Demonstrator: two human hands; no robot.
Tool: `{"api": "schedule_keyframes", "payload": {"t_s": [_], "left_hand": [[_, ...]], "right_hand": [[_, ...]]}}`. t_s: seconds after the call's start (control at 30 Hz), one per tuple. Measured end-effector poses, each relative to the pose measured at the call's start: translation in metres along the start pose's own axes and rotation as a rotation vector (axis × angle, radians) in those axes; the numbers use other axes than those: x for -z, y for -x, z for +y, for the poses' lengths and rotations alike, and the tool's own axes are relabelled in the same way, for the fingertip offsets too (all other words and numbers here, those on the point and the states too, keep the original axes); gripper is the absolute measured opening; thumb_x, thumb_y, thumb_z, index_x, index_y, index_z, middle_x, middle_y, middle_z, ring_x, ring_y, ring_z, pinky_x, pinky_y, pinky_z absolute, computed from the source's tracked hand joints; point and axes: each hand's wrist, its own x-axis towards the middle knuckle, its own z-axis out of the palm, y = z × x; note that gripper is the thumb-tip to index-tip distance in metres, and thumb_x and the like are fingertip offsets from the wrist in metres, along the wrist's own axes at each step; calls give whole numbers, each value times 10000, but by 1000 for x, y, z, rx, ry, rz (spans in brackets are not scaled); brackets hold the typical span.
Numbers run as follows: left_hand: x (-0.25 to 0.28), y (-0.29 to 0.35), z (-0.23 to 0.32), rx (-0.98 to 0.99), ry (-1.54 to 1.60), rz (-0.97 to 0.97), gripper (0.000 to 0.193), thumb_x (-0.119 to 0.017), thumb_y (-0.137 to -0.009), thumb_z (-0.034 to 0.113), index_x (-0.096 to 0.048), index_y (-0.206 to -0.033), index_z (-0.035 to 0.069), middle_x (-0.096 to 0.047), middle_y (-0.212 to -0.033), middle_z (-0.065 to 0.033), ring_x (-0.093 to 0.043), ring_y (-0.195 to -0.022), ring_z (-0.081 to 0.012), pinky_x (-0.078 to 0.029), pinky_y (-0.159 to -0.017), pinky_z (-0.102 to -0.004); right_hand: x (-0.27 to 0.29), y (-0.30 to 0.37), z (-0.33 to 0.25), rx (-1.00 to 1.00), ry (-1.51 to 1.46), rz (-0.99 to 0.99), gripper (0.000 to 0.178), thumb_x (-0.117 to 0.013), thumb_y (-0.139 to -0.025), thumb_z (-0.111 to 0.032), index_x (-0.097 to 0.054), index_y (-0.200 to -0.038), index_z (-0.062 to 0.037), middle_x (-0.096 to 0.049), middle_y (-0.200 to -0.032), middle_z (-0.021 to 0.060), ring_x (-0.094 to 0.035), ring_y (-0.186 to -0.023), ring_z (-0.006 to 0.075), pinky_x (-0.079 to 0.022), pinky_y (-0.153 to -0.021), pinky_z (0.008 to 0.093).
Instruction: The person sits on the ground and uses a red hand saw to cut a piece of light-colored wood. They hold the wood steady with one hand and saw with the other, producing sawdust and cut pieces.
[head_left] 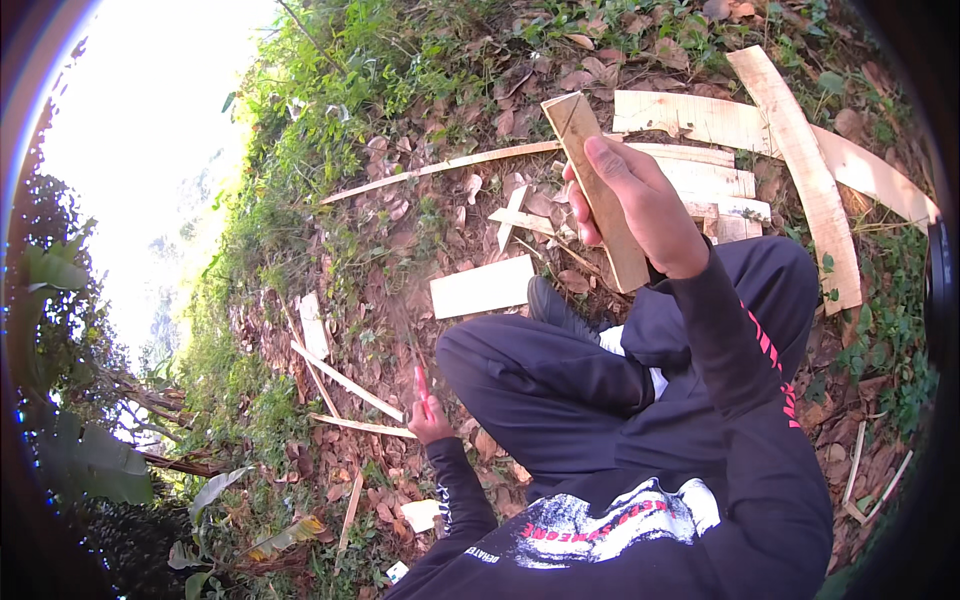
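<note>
Wore a black long-sleeved top [765,490]. Right sleeve [712,330] carried a row of pinkish-red markings [772,362]; left sleeve [468,490] had white markings [445,505]. Chest print [600,540] was white, ragged-edged, black-mottled, crossed by red lettering [610,525]. Trousers [550,375] were dark, loose. Shoe [558,308] looked dark too.
</note>
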Motion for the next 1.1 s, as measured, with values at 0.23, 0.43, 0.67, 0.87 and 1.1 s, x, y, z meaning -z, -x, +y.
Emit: {"api": "schedule_keyframes", "payload": {"t_s": [0.23, 0.43, 0.67, 0.87, 1.1], "left_hand": [[-65, 108, -41, -34, -74, -288, 301, -623, -909, 266, -647, -1043, -2, -677, -780, -181, -650, -669, -350, -524, -636, -402], [-82, 121, -41, 32, -89, -356, 253, -601, -920, 249, -628, -1006, 12, -629, -736, -128, -596, -612, -283, -489, -580, -362], [-85, 122, -47, 101, -49, -401, 204, -574, -933, 229, -605, -963, 30, -574, -684, -66, -534, -546, -205, -448, -514, -316], [-63, 117, -57, 358, 215, -345, 171, -552, -944, 211, -585, -925, 45, -527, -639, -13, -481, -489, -139, -413, -458, -276], [9, 14, 29, 456, 1024, 261, 189, -506, -962, 211, -488, -820, 89, -393, -582, 38, -338, -430, -47, -259, -389, -216]], "right_hand": [[-5, 11, -13, -65, -74, -74, 443, -436, -1065, -403, -549, -969, 15, -580, -696, 61, -569, -537, 143, -483, -533, 288], [-2, 16, -15, -111, -172, -113, 470, -447, -1053, -445, -551, -978, 7, -569, -704, 56, -566, -542, 148, -482, -529, 291], [0, 16, -13, -116, -178, -87, 481, -426, -1049, -473, -564, -1024, -13, -574, -709, 57, -560, -547, 125, -455, -496, 255], [13, -12, 33, -7, 376, 239, 362, -428, -1048, -406, -560, -1023, -70, -593, -699, 105, -608, -573, 243, -490, -526, 351], [120, -64, 182, 134, 1536, 410, 302, -473, -992, -331, -625, -1142, -117, -676, -764, 194, -640, -778, 363, -494, -818, 491]]}}
